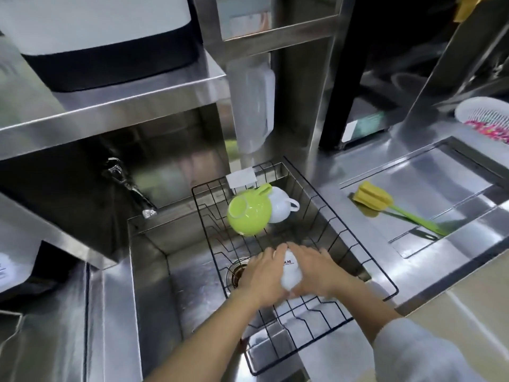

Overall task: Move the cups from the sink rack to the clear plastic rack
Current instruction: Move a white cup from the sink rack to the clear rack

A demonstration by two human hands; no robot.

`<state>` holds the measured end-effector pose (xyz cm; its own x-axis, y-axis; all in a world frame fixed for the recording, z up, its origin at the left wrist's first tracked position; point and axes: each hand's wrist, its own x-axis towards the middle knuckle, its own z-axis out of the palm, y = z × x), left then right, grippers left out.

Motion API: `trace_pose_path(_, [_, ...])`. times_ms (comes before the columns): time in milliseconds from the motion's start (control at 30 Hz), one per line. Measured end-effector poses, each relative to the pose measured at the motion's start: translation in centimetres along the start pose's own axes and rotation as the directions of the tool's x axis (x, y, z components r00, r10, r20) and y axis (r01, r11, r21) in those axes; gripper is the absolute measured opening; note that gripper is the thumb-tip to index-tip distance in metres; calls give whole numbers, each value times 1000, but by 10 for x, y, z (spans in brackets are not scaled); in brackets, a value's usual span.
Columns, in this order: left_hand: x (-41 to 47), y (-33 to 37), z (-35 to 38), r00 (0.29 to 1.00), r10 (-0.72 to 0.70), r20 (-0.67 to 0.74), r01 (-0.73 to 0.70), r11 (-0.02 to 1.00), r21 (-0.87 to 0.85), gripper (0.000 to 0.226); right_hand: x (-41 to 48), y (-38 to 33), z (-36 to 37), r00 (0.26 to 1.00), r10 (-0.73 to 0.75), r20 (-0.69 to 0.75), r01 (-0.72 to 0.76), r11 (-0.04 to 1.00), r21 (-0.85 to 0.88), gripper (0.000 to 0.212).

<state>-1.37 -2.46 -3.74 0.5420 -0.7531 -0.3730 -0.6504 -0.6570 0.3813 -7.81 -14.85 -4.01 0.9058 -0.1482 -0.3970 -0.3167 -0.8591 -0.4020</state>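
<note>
Bright overhead light throws white glare across the steel sink (154, 274) and counter (391, 166). Wide-angle distortion bends the frame's edges, and motion blur softens everything slightly.

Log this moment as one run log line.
stage: pickup | left hand and right hand: both on white cup in sink rack | green cup, second white cup: waiting

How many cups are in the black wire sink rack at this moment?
3. A lime green ceramic cup lies tipped at the far end of the rack, a white ceramic cup touches its right side, and a white printed cup sits between both hands. Hands may hide others.
</note>
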Motion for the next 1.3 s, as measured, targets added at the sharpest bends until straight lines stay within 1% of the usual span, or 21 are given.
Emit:
trace_pose_path(100, [-5, 0, -7, 999, 1, -41, -2, 1000, -19, 92, 0, 0, -6, 999, -48, -20, 50, 995, 86, 92])
trace_pose_path(200, [-17, -7, -29, 990, -17, -138, 2, 994, -110, 87, -2, -16, -26, 991, -120, -58, 130, 966, 221, 85])
trace_pose_path(333, [-45, -26, -69, 961, -32, -275, -26, 978, -206, 88, -9, -72, -67, 964, -253, -86, 267, 918, 292, 70])
trace_pose_path(433, [-83, -44, -106, 926, -59, -374, -50, 960, -275, 82, -21, -123, -94, 930, -350, -114, 367, 861, 353, 66])
trace_pose_path(533, [-139, -68, -143, 879, -73, -471, -85, 948, -307, 82, -32, -180, -103, 878, -448, -168, 478, 804, 353, 71])
trace_pose_path(667, [-224, -103, -180, 810, -103, -578, -89, 952, -294, 79, -44, -265, -102, 803, -554, -220, 596, 750, 287, 78])
trace_pose_path(767, [-283, -136, -195, 753, -121, -647, -84, 957, -276, 82, -56, -331, -94, 743, -628, -233, 669, 699, 252, 77])
trace_pose_path(933, [-362, -206, -202, 678, -208, -705, -4, 958, -287, 85, -60, -428, -64, 644, -747, -168, 761, 602, 241, 76])
trace_pose_path(1000, [-392, -231, -201, 653, -249, -715, 19, 949, -313, 86, -59, -463, -48, 613, -778, -137, 783, 575, 239, 75])
trace_pose_path(1067, [-421, -252, -199, 638, -296, -711, 72, 942, -328, 87, -55, -495, -30, 592, -799, -107, 795, 556, 243, 75])
trace_pose_path(1167, [-463, -282, -196, 636, -376, -674, 167, 920, -355, 84, -52, -540, 1, 571, -817, -83, 805, 538, 250, 75])
trace_pose_path(1233, [-488, -300, -195, 651, -429, -626, 233, 898, -373, 79, -50, -567, 25, 562, -825, -61, 814, 539, 216, 71])
trace_pose_path(1300, [-509, -317, -193, 674, -478, -563, 291, 873, -392, 73, -49, -589, 47, 551, -832, -60, 825, 532, 193, 71])
